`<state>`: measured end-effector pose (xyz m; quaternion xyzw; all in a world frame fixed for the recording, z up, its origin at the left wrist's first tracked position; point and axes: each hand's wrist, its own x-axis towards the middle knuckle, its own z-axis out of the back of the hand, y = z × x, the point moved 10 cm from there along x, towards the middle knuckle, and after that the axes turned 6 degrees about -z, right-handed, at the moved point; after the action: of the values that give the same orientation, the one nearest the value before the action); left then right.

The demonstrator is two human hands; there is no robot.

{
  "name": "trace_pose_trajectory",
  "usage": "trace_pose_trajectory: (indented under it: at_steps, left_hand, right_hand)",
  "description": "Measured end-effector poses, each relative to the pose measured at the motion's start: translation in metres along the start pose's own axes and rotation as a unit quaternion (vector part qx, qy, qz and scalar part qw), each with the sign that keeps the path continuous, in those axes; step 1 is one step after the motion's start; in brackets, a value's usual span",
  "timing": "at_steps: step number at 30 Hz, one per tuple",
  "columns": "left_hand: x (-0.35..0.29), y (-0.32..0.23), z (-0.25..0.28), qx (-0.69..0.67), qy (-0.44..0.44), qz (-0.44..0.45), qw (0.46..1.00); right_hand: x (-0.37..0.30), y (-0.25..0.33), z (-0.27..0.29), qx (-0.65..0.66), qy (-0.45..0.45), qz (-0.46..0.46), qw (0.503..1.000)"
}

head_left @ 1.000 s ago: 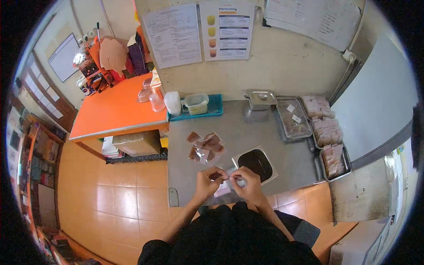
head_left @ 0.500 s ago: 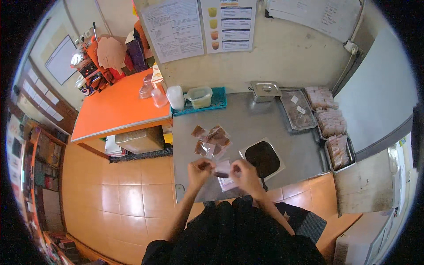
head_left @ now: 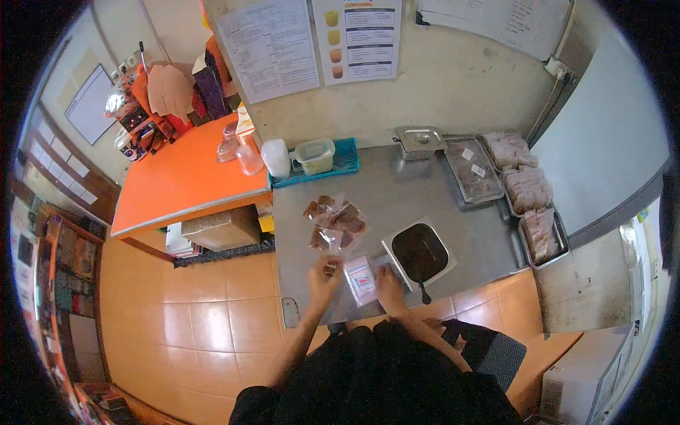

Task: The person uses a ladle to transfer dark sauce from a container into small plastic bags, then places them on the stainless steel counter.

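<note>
Curled fingers close up the left hand [head_left: 324,280], but whether they pinch a sachet is hidden; the right hand [head_left: 389,289], just left of the pan [head_left: 401,268], bends over clear plastic [head_left: 382,261], and its hold cannot be told either. Steel counter [head_left: 485,237] spreads all round the pan. Well to the pan's right stand packets [head_left: 528,190] in trays. Brown stuff fills most of the pan itself. Left of the pan and a little farther back, filled sachets [head_left: 347,221] lie overlapping; nearer on that side, between the hands, is a pale pack [head_left: 362,281]. Smallest, a spoon [head_left: 425,294] pokes its handle over the pan's near rim. A swing of the right forearm could knock that handle and spill some brown stuff; plastic brushing the pan's rim might get smeared.
</note>
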<state>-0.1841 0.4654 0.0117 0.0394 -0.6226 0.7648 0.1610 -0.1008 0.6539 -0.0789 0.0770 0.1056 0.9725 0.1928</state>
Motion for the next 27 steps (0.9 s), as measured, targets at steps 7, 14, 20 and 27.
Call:
trace_pose_trajectory:
  at_steps: [7, 14, 20, 27]
  left_hand:
    - [-0.053, 0.086, -0.056, -0.111, 0.115, 0.242, 0.957]
    - [-0.039, 0.045, -0.070, -0.193, 0.099, 0.172, 0.961]
    - [-0.026, 0.012, -0.066, -0.134, 0.182, 0.105, 0.969]
    - [-0.008, -0.051, -0.061, 0.118, 0.138, -0.180, 0.967]
  right_hand:
    - [-0.003, 0.022, 0.034, 0.092, 0.032, 0.050, 0.994]
    - [0.002, 0.057, 0.097, 0.216, -0.013, 0.101, 0.971]
    - [0.015, 0.041, 0.119, 0.341, -0.032, 0.093, 0.935]
    - [0.017, 0.022, 0.120, 0.404, 0.126, 0.082, 0.902]
